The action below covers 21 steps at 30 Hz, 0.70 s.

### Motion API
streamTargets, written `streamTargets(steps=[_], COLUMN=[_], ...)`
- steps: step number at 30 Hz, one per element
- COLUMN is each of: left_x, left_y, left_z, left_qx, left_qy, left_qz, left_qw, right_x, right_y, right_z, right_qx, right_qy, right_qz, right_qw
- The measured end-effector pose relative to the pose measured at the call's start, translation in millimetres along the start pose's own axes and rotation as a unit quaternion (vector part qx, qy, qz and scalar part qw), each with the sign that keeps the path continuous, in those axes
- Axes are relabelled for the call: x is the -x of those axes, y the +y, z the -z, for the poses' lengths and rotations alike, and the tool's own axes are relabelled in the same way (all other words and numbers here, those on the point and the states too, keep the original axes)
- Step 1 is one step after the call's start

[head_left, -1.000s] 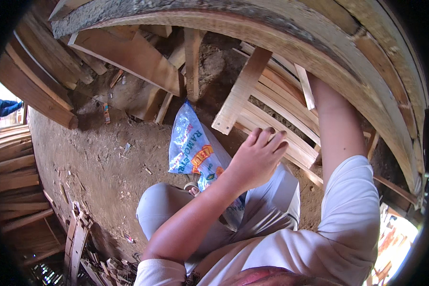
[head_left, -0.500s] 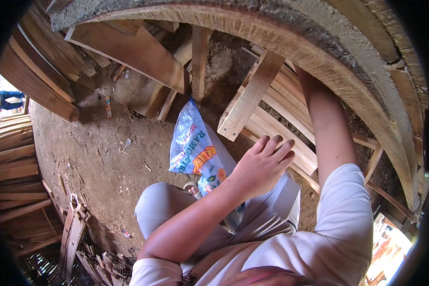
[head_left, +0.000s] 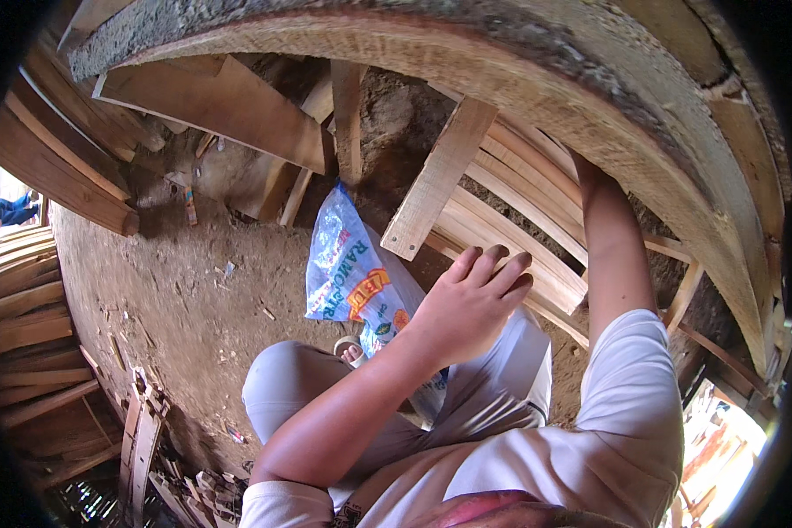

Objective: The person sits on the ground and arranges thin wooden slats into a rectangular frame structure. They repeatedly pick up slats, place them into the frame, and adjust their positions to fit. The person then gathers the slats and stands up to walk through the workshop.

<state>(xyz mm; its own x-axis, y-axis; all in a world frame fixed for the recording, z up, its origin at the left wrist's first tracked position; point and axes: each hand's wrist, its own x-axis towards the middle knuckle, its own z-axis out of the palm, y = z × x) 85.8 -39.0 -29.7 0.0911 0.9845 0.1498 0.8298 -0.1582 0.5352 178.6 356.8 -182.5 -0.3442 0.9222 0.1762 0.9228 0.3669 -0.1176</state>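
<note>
My left hand hovers above my right knee, next to a stack of pale planks. Its fingers are loosely bent and slightly apart, with nothing visible in them; the palm side is hidden. My right forearm reaches away along the planks and passes under a large curved wooden piece, which hides my right hand. A short pale board with two small holes or nail heads at its near end stands across the planks. Beside my left hand, a printed plastic sack lies against my leg.
A broad brown board leans at the back left. Curved timbers and stacked slats line the left side. Wood scraps lie low on the left. Bare dirt floor spreads between them. A person's blue-clad legs show at far left.
The view has shifted slightly, so the surrounding wood appears a little further left. Both arms keep nearly the same pose, and my left hand is still loosely bent.
</note>
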Motion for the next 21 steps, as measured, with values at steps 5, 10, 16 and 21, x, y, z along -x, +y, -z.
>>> streamTargets(steps=[5,10,16,21], left_x=[0.6,-0.1,-2.9,-1.6], left_y=[-0.7,0.3,5.0,3.4], left_z=[0.6,1.7,6.9,6.7], left_qx=[-0.022,-0.011,-0.026,-0.032], left_qy=[0.000,-0.006,-0.036,-0.032], left_qz=[-0.001,-0.005,-0.007,-0.011], left_qw=[1.000,1.000,0.999,0.999], right_x=[15.9,58.6,125.3,170.4], right_y=[5.5,11.8,34.9,65.2], right_z=[17.2,81.0,180.7,187.2], right_qx=[0.013,0.029,-0.038,-0.176], right_qy=[0.049,0.086,-0.177,-0.351], right_qz=[0.018,0.051,0.005,0.050], right_qw=[0.999,0.995,0.983,0.918])
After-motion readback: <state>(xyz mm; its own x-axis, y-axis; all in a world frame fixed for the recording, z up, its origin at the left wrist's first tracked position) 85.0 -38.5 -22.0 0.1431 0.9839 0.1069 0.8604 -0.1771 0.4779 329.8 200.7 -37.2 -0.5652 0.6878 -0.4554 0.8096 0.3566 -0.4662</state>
